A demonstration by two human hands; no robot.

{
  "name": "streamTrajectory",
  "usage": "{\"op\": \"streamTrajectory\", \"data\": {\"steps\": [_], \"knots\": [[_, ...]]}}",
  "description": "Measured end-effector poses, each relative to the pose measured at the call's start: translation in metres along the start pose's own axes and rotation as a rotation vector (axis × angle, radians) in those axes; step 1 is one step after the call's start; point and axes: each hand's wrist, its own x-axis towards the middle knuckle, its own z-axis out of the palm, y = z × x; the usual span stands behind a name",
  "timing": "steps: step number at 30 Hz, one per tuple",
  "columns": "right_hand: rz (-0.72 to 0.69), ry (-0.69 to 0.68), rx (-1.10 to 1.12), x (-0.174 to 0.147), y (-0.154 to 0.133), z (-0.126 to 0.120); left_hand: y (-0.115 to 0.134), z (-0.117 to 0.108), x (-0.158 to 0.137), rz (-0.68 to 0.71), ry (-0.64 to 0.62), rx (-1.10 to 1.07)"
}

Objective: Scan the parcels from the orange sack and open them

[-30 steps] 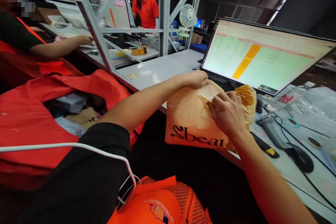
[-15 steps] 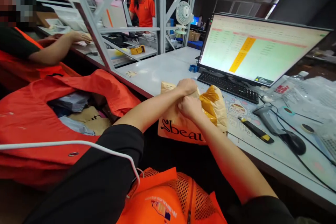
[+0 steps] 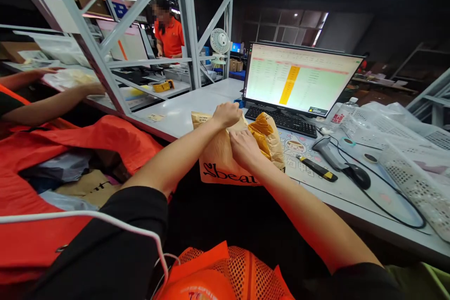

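A tan mailing bag (image 3: 215, 152) with large black lettering hangs partly over the front edge of the desk. Shiny brown packing tape (image 3: 260, 133) crosses its crumpled right side. My left hand (image 3: 227, 115) is closed on the bag's upper part, its fingers curled. Slightly nearer to me and to the right, my right hand (image 3: 244, 146) grips the same bag with bent fingers. Between the two hands the bag's top is creased; whether it is torn there I cannot tell. My fingertips are mostly hidden by the backs of my hands.
Behind the bag stand a keyboard (image 3: 281, 122) and monitor (image 3: 302, 79). To the right lie a utility knife (image 3: 316, 168), scanner (image 3: 328, 153), mouse (image 3: 357, 176) and white basket (image 3: 415, 187). A red sack (image 3: 130, 143) of parcels is at left, near another person's arm (image 3: 52, 103).
The view has swung to the right. My hands have moved a little apart on the bag, the left one farther left. At far left, the other person's arms have shifted over a pale plastic package.
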Motion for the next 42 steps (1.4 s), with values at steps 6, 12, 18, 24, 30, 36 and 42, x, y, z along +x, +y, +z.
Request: {"op": "streamTrajectory", "data": {"steps": [6,12,18,24,30,36,42], "knots": [[0.181,-0.101,0.203,0.006,-0.014,-0.010,0.030,-0.001,0.009,-0.040,-0.185,-0.121],[0.300,-0.034,0.189,0.014,-0.016,0.008,0.023,-0.007,0.010,0.024,-0.373,-0.218],[0.150,-0.116,0.242,-0.023,-0.001,0.001,-0.015,-0.005,-0.027,0.225,-0.356,-0.226],[0.037,-0.202,0.205,-0.034,-0.020,0.011,-0.036,0.031,-0.039,0.350,-0.126,0.052],[-0.243,-0.251,0.142,-0.078,-0.049,0.009,-0.081,0.030,-0.025,0.450,-0.049,0.152],[-0.402,0.022,0.195,-0.159,-0.047,0.018,-0.108,0.035,-0.025,0.337,0.005,0.202],[-0.312,0.243,0.370,-0.192,-0.030,0.047,-0.066,0.013,-0.085,0.336,-0.042,0.221]]}}
